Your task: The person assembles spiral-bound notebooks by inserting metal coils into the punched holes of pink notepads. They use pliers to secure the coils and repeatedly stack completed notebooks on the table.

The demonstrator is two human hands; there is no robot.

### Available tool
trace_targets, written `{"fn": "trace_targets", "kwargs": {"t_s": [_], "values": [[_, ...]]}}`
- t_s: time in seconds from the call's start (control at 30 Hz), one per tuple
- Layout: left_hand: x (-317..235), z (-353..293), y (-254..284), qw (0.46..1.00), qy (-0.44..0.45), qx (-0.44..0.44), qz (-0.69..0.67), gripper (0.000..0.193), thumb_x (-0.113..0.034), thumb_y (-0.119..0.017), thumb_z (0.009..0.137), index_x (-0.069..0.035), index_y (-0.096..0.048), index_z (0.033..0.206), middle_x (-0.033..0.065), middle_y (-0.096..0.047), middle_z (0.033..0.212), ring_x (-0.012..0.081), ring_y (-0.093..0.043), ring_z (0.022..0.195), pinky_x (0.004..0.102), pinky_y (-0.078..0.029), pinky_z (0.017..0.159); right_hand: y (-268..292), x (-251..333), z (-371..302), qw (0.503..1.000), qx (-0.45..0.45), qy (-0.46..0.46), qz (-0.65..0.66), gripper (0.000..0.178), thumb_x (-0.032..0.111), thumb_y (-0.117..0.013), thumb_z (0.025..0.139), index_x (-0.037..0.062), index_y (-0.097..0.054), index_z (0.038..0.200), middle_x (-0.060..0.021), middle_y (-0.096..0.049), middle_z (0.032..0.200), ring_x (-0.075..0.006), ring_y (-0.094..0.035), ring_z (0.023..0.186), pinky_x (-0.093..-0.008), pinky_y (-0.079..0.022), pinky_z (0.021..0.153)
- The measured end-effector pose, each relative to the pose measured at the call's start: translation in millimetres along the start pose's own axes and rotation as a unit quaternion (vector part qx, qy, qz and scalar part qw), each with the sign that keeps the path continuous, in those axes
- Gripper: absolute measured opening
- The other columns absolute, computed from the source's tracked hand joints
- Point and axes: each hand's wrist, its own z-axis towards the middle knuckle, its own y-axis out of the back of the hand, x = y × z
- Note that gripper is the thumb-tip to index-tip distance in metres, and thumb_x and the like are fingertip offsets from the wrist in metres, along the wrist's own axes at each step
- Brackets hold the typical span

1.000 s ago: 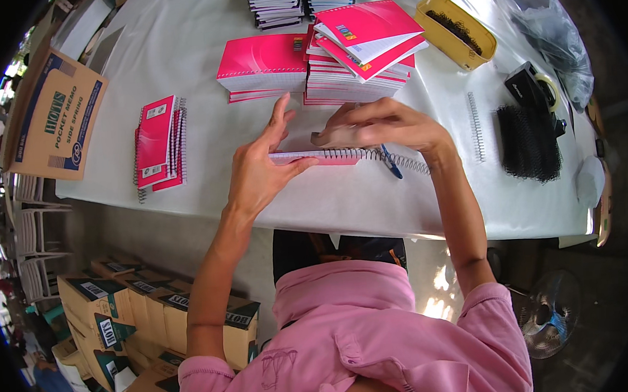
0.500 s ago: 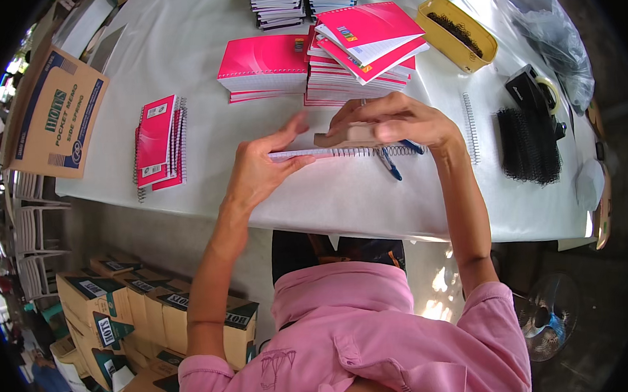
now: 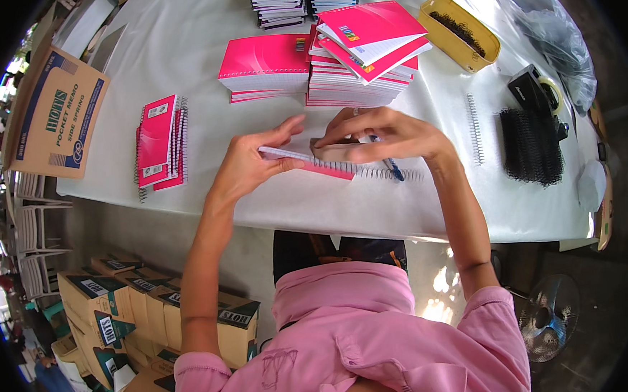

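Note:
My left hand (image 3: 254, 156) grips the left end of a small pink memo pad (image 3: 338, 171), thumb below and fingers above, the pad held edge-up. A wire spiral (image 3: 388, 173) runs along the pad's upper edge and sticks out past its right end. My right hand (image 3: 389, 137) is curled round a flat greyish-tan block (image 3: 333, 152), which is close against the spiral. A blue pen-like tool (image 3: 396, 169) shows below the right hand; whether the fingers touch it I cannot tell.
Pink pads (image 3: 262, 59) are stacked beyond my hands. Finished-looking spiral pads (image 3: 158, 134) lie left. A loose spiral (image 3: 474, 129), a black heap of spirals (image 3: 530, 145), a tape dispenser (image 3: 526, 86) and a yellow tub (image 3: 455, 33) are at right. A carton (image 3: 61, 118) stands at left.
The pad has tilted, its right end dropping toward me, so more pink cover shows. My right hand and the block have moved slightly left and nearer along the spiral.

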Motion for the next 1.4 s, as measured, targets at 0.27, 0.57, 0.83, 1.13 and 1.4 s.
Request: {"fn": "trace_targets", "kwargs": {"t_s": [0.27,0.57,0.83,1.13,1.4], "values": [[-3.0,3.6,-1.3,0.998,0.057,0.004,-0.025,0.075,-0.002,-0.079,0.079,-0.006,-0.046,0.146,0.0146,-0.061,0.134,0.0199,-0.058,0.123,0.0349,-0.047,0.107,-2.0,-7.8,1.4,0.999,-0.026,-0.017,0.025,0.054,0.043,-0.071,0.088,0.0001,-0.069,0.120,-0.0145,-0.067,0.116,-0.0250,-0.060,0.111,-0.0365,-0.046,0.095],[15.3,0.8,-8.1,0.997,0.019,-0.022,-0.075,0.076,-0.001,-0.079,0.079,-0.009,-0.047,0.147,0.0128,-0.062,0.134,0.0193,-0.058,0.122,0.0326,-0.049,0.103,-4.1,-9.7,5.2,0.995,-0.035,0.003,0.097,0.053,0.039,-0.071,0.086,-0.0005,-0.068,0.121,-0.0149,-0.066,0.117,-0.0288,-0.060,0.111,-0.0395,-0.045,0.097],[15.4,-4.5,-6.9,0.999,0.038,-0.027,-0.025,0.075,0.002,-0.078,0.079,-0.012,-0.048,0.147,0.0107,-0.062,0.134,0.0136,-0.058,0.117,0.0277,-0.054,0.093,-16.6,-3.4,16.2,0.973,-0.086,0.072,0.200,0.051,0.045,-0.074,0.085,0.0024,-0.073,0.114,-0.0151,-0.069,0.103,-0.0244,-0.062,0.100,-0.0356,-0.049,0.084],[10.1,-10.0,-1.3,0.993,0.005,-0.023,-0.113,0.073,-0.014,-0.078,0.084,-0.011,-0.044,0.149,0.0122,-0.062,0.134,0.0138,-0.060,0.110,0.0303,-0.053,0.092,-5.7,20.7,-14.7,0.987,-0.137,-0.028,-0.079,0.050,0.043,-0.073,0.086,0.0034,-0.072,0.117,-0.0146,-0.066,0.112,-0.0259,-0.061,0.103,-0.0379,-0.048,0.089],[7.5,-8.6,-5.8,0.998,-0.054,-0.026,0.014,0.040,-0.017,-0.072,0.091,-0.004,-0.065,0.129,0.0090,-0.071,0.119,0.0125,-0.065,0.100,0.0313,-0.054,0.089,-19.5,10.2,-84.4,0.712,-0.469,-0.137,-0.503,0.032,0.017,-0.080,0.079,0.0065,-0.070,0.107,-0.0130,-0.063,0.111,-0.0330,-0.056,0.110,-0.0462,-0.043,0.092]]}}
